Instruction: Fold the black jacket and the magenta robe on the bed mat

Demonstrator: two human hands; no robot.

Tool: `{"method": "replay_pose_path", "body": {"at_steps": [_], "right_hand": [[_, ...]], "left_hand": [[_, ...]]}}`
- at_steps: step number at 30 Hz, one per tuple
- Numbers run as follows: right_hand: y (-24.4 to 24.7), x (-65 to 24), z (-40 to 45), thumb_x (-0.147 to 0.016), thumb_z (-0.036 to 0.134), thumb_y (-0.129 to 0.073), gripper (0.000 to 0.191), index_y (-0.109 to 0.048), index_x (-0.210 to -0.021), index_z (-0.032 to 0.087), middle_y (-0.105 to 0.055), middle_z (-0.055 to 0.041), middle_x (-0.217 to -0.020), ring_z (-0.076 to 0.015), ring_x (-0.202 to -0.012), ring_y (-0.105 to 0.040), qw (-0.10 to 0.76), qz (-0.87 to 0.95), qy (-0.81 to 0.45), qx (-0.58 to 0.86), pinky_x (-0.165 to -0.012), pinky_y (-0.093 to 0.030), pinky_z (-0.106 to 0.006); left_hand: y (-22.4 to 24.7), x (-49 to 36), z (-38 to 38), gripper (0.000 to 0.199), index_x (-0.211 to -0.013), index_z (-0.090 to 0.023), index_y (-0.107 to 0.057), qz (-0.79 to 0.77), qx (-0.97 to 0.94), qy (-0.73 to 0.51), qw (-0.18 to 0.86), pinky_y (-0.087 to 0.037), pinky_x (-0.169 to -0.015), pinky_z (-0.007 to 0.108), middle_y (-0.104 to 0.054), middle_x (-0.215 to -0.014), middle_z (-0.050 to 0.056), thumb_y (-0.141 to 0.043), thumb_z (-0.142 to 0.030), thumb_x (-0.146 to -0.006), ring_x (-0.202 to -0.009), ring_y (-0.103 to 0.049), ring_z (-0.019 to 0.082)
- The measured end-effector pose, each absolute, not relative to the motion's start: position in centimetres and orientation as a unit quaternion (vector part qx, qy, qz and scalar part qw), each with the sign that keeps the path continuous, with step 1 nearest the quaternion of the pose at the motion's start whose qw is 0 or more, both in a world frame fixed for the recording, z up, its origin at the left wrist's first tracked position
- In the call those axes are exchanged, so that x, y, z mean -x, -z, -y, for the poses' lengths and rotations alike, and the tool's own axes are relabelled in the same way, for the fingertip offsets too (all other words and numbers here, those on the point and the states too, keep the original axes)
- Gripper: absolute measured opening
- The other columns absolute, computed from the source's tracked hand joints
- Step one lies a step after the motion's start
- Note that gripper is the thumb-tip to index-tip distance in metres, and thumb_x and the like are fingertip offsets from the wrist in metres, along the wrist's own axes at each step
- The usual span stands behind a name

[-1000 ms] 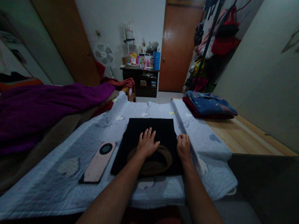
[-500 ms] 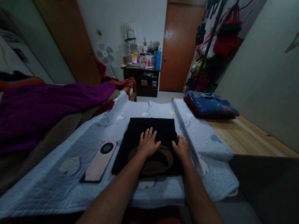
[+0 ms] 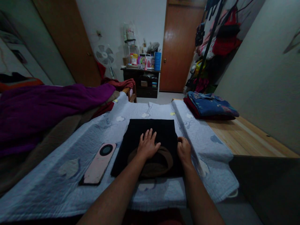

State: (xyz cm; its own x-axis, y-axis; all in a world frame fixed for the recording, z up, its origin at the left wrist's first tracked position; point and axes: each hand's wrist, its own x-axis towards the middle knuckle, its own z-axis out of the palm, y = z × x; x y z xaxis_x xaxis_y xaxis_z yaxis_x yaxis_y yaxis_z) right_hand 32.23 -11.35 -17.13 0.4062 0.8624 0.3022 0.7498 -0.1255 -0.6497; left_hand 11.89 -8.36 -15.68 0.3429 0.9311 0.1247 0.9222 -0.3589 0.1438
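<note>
A black garment [image 3: 140,128], folded into a rough rectangle, lies flat in front of me with its brown-lined round neckline [image 3: 150,170] toward me. My left hand [image 3: 148,145] rests flat on its middle, fingers spread. At the garment's right edge, my right hand [image 3: 184,149] has its fingers curled in, pinching the black cloth at the side. How much cloth is between those fingers is hidden. Left of the garment, a pink phone [image 3: 98,165] with a round black camera ring lies face down on the pale quilted bedspread [image 3: 146,109].
Purple bedding [image 3: 53,103] is heaped on the left. Folded clothes with a blue floral shirt [image 3: 213,104] on top sit on a wooden board [image 3: 255,137] at the right. Beyond the bed stand a fan [image 3: 104,54], a dark cabinet [image 3: 140,82] and a door [image 3: 174,47].
My right hand has shifted slightly to the right, and its thumb and fingers have drawn closed at the garment's edge. The left hand stays in place on the cloth.
</note>
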Motion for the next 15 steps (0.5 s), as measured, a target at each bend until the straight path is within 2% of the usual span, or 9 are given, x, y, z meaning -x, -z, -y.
{"method": "replay_pose_path", "body": {"at_steps": [2, 4, 6, 9, 12, 15], "right_hand": [[16.7, -32.5, 11.4, -0.081, 0.018, -0.032, 0.036, -0.062, -0.100, 0.011, -0.067, -0.0136, -0.098, -0.0215, -0.093, -0.061, 0.414, 0.505, -0.067, 0.755, -0.084, -0.042, -0.029], [16.2, -32.4, 11.5, -0.088, 0.029, -0.032, 0.034, -0.062, -0.092, 0.014, -0.067, -0.0123, -0.090, -0.0219, -0.085, -0.062, 0.401, 0.492, -0.058, 0.770, -0.076, -0.042, -0.029], [15.8, -32.1, 11.7, -0.091, 0.044, -0.036, 0.038, -0.061, -0.081, 0.017, -0.066, -0.0093, -0.076, -0.0214, -0.073, -0.061, 0.346, 0.507, -0.063, 0.787, -0.068, -0.039, -0.029], [15.6, -31.7, 11.8, -0.084, 0.058, -0.052, 0.041, -0.059, -0.075, 0.019, -0.063, -0.0064, -0.067, -0.0197, -0.063, -0.057, 0.252, 0.538, -0.065, 0.802, -0.057, -0.032, -0.028], [16.1, -32.0, 11.8, -0.082, 0.053, -0.060, 0.035, -0.058, -0.074, 0.020, -0.062, -0.0035, -0.065, -0.0166, -0.060, -0.055, 0.222, 0.567, -0.077, 0.790, -0.054, -0.027, -0.026], [16.8, -32.6, 11.6, -0.088, 0.043, -0.054, 0.028, -0.057, -0.071, 0.020, -0.061, -0.0018, -0.064, -0.0148, -0.061, -0.055, 0.252, 0.585, -0.100, 0.764, -0.056, -0.028, -0.025]], "left_hand": [[15.6, -11.9, 8.4, 0.067, -0.148, -0.022, -0.031, -0.568, -0.818, -0.091, 0.025, -0.014, -0.117, 0.049, -0.016, -0.160, 0.008, -0.034, -0.057, -0.092, -0.146, -0.013, 0.026], [15.5, -11.9, 8.4, 0.067, -0.148, -0.021, -0.031, -0.568, -0.817, -0.092, 0.026, -0.014, -0.117, 0.049, -0.017, -0.160, 0.008, -0.034, -0.057, -0.092, -0.146, -0.013, 0.026], [15.5, -11.9, 8.5, 0.067, -0.148, -0.021, -0.032, -0.567, -0.818, -0.095, 0.026, -0.014, -0.117, 0.049, -0.017, -0.160, 0.008, -0.033, -0.057, -0.092, -0.146, -0.013, 0.026], [15.5, -11.9, 8.5, 0.067, -0.148, -0.021, -0.032, -0.566, -0.818, -0.098, 0.029, -0.014, -0.117, 0.049, -0.017, -0.160, 0.008, -0.034, -0.057, -0.091, -0.146, -0.013, 0.026], [15.6, -11.9, 8.4, 0.067, -0.148, -0.021, -0.032, -0.566, -0.818, -0.100, 0.026, -0.014, -0.117, 0.050, -0.017, -0.160, 0.009, -0.034, -0.057, -0.091, -0.146, -0.013, 0.025], [15.6, -11.9, 8.4, 0.067, -0.148, -0.021, -0.033, -0.566, -0.818, -0.100, 0.025, -0.014, -0.117, 0.050, -0.017, -0.160, 0.009, -0.033, -0.057, -0.091, -0.146, -0.014, 0.026]]}}
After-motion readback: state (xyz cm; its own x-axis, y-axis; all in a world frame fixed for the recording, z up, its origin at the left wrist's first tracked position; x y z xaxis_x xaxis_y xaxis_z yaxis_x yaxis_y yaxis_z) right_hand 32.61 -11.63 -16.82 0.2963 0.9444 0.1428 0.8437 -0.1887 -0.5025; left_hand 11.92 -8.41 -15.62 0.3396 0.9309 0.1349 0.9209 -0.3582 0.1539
